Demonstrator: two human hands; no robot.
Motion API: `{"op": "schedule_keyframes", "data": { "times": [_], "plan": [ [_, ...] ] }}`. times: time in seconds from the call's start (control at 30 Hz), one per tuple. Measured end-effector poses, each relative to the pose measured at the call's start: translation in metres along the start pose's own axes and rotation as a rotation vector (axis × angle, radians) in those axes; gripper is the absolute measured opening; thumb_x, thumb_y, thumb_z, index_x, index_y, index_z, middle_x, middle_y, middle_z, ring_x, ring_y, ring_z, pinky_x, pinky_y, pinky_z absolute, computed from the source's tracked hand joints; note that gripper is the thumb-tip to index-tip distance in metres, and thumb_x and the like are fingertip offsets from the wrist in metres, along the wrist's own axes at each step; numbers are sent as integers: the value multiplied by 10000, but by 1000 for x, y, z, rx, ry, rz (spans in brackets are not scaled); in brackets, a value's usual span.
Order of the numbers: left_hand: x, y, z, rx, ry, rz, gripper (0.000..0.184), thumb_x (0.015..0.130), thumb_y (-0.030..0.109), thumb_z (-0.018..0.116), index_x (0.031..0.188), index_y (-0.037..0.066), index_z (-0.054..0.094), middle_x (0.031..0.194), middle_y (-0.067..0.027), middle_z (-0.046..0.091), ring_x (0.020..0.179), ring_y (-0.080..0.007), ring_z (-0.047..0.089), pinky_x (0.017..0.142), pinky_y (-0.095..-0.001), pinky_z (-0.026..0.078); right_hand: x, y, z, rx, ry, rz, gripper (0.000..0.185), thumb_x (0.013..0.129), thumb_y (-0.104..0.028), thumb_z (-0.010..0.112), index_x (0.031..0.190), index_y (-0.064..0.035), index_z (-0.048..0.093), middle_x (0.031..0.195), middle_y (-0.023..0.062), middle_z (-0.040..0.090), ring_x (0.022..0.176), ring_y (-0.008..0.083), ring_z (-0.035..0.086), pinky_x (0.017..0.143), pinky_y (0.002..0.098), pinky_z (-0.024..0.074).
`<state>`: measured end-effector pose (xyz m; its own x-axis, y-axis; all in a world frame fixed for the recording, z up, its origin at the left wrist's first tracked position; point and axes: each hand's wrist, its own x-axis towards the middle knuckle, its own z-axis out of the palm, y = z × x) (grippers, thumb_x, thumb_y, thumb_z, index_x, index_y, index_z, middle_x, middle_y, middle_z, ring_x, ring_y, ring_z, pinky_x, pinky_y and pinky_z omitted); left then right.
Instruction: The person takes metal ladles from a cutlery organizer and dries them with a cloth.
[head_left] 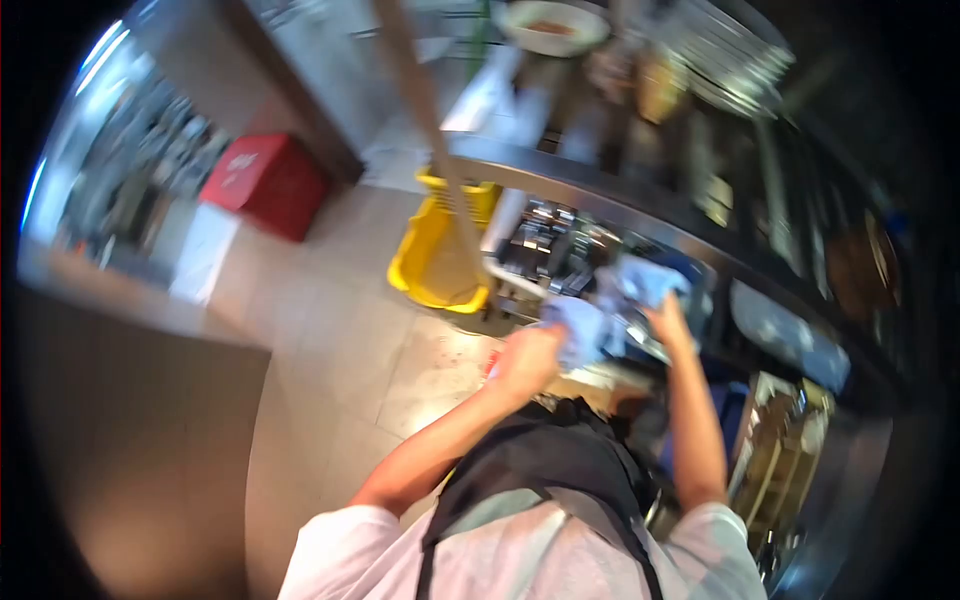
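Note:
A light-blue cloth (581, 328) is stretched or bunched between my two hands, in front of my dark apron. My left hand (532, 358) is closed on its left end. My right hand (668, 318) grips the upper right part, with the forearm reaching up from below. Motion blur hides the exact finger positions, and I cannot tell whether it is one cloth or two. Just beyond the cloth, shiny metal utensils (545, 240) lie in a container on the shelf under the counter.
A yellow mop bucket (408, 265) with a long handle stands on the tiled floor to the left. Farther left is a red box (268, 185). The metal counter edge (590, 180) crosses above the utensils. Stacked plates (725, 55) and a bowl (553, 28) sit on the counter.

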<state>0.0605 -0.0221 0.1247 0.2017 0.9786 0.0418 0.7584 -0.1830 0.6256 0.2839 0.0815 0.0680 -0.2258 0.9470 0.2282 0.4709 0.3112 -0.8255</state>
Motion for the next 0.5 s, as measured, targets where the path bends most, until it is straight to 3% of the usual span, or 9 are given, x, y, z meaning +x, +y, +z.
{"op": "schedule_keyframes", "data": {
  "times": [0.03, 0.07, 0.1, 0.13, 0.17, 0.23, 0.4, 0.47, 0.5],
  "plan": [
    [3, -2, -9, 32, -41, 139, 123, 601, 11, 508, 722, 6, 525, 671, -176, 572, 636, -328, 573, 546, -423, 450, 12, 7, -7, -138, -241, -194, 442, 603, -76, 631, 1020, -23, 493, 935, 165, 549, 954, 290, 497, 814, 363, 378],
    [7, 6, -20, 202, -141, 245, 131, 624, 38, 509, 753, 37, 533, 653, -158, 568, 609, -308, 581, 499, -414, 459, 18, 4, -9, -333, -643, -3, 452, 586, -72, 621, 1017, -13, 497, 936, 177, 545, 949, 310, 496, 809, 361, 383],
    [10, 21, -33, 290, -198, 277, 101, 648, 82, 503, 734, 42, 539, 635, -143, 570, 599, -308, 581, 485, -408, 460, 14, 22, 10, -451, -808, -35, 348, 645, -68, 569, 984, -11, 511, 926, 148, 553, 875, 263, 523, 776, 333, 404],
    [12, 23, -33, 288, -225, 314, 102, 653, 97, 503, 730, 43, 542, 621, -137, 569, 599, -308, 583, 482, -406, 459, 9, 12, 23, -27, -834, -138, 372, 670, -219, 578, 980, -22, 519, 870, 129, 564, 810, 213, 532, 744, 358, 418],
    [10, 24, -30, 284, -246, 353, 106, 659, 113, 503, 727, 44, 545, 608, -131, 568, 598, -308, 584, 479, -404, 458, 4, 10, 33, 53, -838, -193, 368, 666, -217, 582, 970, -18, 522, 869, 129, 563, 798, 215, 534, 733, 360, 421],
    [4, 13, -20, 298, -170, 402, 108, 643, 115, 518, 715, 39, 549, 589, -127, 566, 606, -296, 591, 488, -390, 462, -3, 20, 49, 112, -710, -145, 360, 659, -214, 589, 949, -10, 526, 866, 128, 562, 773, 220, 537, 710, 365, 428],
    [-11, 7, -16, 69, -15, -54, 276, 612, 53, 533, 884, 8, 510, 663, -181, 570, 652, -325, 585, 564, -421, 464, -29, 97, 76, 818, 36, 313, 343, 639, -206, 607, 897, 11, 538, 859, 127, 560, 710, 230, 547, 653, 378, 446],
    [-18, 3, -21, 2, 46, -89, 258, 599, 48, 535, 852, -1, 515, 685, -185, 575, 665, -342, 578, 577, -429, 457, -26, 91, 82, 918, 216, 305, 340, 636, -204, 610, 887, 15, 540, 858, 127, 559, 698, 232, 548, 641, 380, 449],
    [-20, 1, -23, -73, 100, -143, 240, 586, 44, 538, 819, -11, 520, 707, -189, 579, 678, -359, 570, 591, -437, 450, -14, 30, 87, 533, 376, 45, 236, 649, -80, 536, 861, 22, 538, 799, 106, 555, 675, 211, 533, 645, 356, 439]
  ]
}}
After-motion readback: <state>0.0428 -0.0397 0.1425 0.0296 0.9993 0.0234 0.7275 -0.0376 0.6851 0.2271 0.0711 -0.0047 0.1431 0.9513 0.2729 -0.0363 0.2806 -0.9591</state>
